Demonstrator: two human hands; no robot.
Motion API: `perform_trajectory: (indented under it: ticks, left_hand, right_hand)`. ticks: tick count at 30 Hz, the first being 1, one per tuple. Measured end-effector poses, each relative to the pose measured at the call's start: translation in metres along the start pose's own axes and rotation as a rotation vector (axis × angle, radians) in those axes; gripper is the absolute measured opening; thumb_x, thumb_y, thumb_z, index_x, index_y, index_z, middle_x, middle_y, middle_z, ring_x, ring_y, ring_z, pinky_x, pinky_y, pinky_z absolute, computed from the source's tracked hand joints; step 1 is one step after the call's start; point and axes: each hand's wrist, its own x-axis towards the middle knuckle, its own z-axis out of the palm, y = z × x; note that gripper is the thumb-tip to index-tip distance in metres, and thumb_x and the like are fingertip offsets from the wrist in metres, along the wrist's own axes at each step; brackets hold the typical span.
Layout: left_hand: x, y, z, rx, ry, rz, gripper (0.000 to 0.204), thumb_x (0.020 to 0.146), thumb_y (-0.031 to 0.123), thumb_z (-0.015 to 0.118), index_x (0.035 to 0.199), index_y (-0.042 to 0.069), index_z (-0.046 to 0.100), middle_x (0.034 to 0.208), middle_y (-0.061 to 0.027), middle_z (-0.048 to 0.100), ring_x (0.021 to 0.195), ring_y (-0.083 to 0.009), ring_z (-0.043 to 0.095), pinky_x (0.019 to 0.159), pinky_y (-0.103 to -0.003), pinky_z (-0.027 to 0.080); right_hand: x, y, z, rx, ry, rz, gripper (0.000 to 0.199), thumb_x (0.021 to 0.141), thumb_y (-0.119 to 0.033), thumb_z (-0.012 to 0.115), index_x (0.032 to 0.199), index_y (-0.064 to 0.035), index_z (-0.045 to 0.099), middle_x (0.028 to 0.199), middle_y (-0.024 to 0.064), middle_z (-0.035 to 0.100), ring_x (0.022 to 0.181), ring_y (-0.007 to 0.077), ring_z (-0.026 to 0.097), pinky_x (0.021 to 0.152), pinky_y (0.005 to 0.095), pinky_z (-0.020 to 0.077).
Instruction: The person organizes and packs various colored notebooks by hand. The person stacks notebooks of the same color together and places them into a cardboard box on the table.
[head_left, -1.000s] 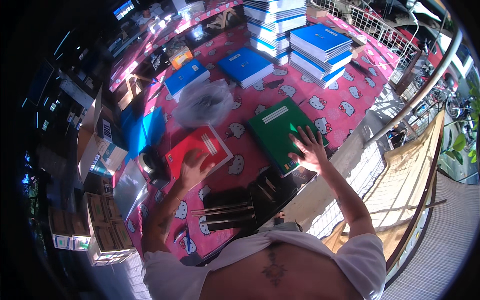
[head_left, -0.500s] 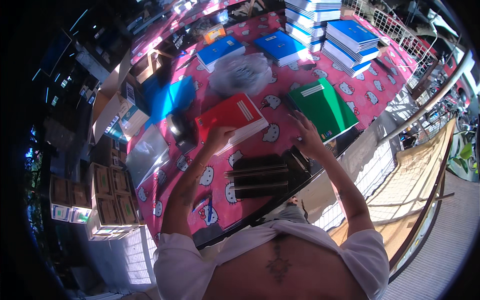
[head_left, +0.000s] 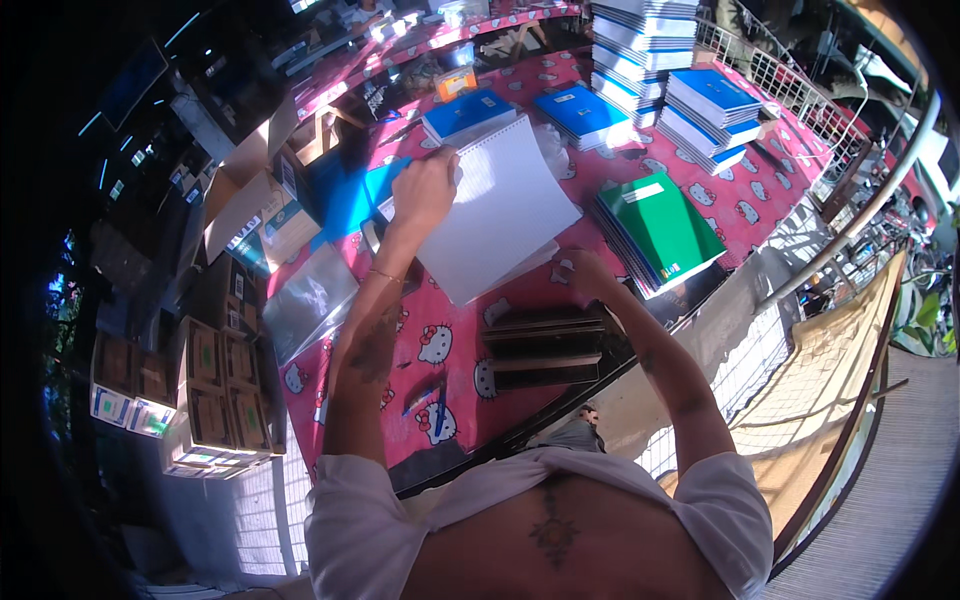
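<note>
Far left: stacked cardboard boxes (head_left: 215, 395) beside the counter (head_left: 440, 420), which is covered in a pink cartoon-cat cloth. A clear plastic sleeve (head_left: 308, 300) lies at the counter's left edge. Left hand (head_left: 425, 190) closed on the upper left edge of an open spiral notebook (head_left: 500, 210), holding its white page lifted; notebook sits mid-counter, tilted, spiral binding along its top edge. Behind it, two blue notebooks (head_left: 470, 112) flat on the cloth. Below the notebook, a dark rack of black strips (head_left: 545, 345) near the counter's front edge. Right hand (head_left: 583, 275) rests at the notebook's lower right corner, just above the rack, fingers curled; whether it grips anything cannot be told. Right of that, a stack of green notebooks (head_left: 660, 228). Far right rear: taller stacks of blue notebooks (head_left: 710, 115)
</note>
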Motion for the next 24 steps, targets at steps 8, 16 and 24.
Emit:
perform_trajectory:
  ticks: [8, 16, 24]
  left_hand:
    - [-0.076, 0.012, 0.104, 0.126, 0.391, 0.508, 0.032, 0.080, 0.012, 0.060, 0.110, 0.002, 0.061, 0.102, -0.0091, 0.062, 0.093, -0.0258, 0.064, 0.077, -0.037, 0.054]
    - [-0.111, -0.031, 0.184, -0.254, -0.191, 0.037, 0.020, 0.094, 0.018, 0.055, 0.110, 0.013, 0.064, 0.091, -0.0152, 0.067, 0.085, -0.0402, 0.065, 0.077, -0.050, 0.053]
    - [-0.110, -0.031, 0.177, -0.337, -0.187, 0.009, 0.020, 0.096, 0.024, 0.057, 0.108, 0.011, 0.066, 0.102, -0.0123, 0.070, 0.092, -0.0377, 0.067, 0.079, -0.049, 0.052]
  right_hand:
    - [0.052, 0.026, 0.047, -0.429, 0.266, -0.454, 0.037, 0.084, -0.017, 0.065, 0.120, -0.0122, 0.066, 0.126, 0.0142, 0.065, 0.110, 0.0347, 0.065, 0.096, 0.0437, 0.0515]
    - [0.063, 0.008, 0.015, -0.371, -0.040, -0.311, 0.020, 0.086, -0.021, 0.064, 0.105, -0.0186, 0.070, 0.099, 0.0088, 0.072, 0.093, 0.0324, 0.070, 0.085, 0.0452, 0.0551]
    - [0.073, -0.011, -0.009, -0.393, -0.201, -0.231, 0.020, 0.085, -0.023, 0.067, 0.103, -0.0246, 0.075, 0.093, 0.0104, 0.073, 0.086, 0.0320, 0.071, 0.077, 0.0444, 0.0557]
